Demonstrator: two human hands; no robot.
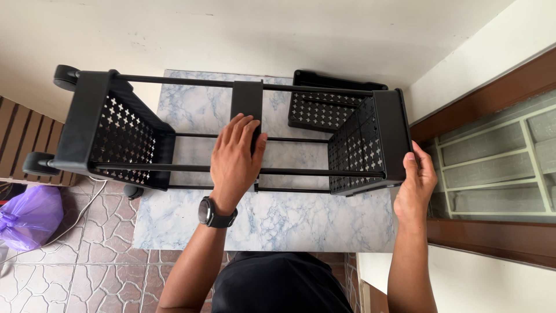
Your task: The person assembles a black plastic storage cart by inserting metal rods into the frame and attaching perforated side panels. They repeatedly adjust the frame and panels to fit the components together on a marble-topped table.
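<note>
Sideways, black cart (231, 133) lies lengthwise left-right, wheels (65, 76) pointing left.

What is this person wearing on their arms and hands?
Both forearms are bare, with no sleeves reaching them, and neither hand is gloved. The left hand has a black wristwatch strapped at the wrist, its round dark case facing up. The right hand shows no watch, band or ring that can be made out. A black garment covers the torso below.

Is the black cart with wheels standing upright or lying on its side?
On its side. The black cart lies across the marble table, its wheels pointing sideways off the left edge.
</note>
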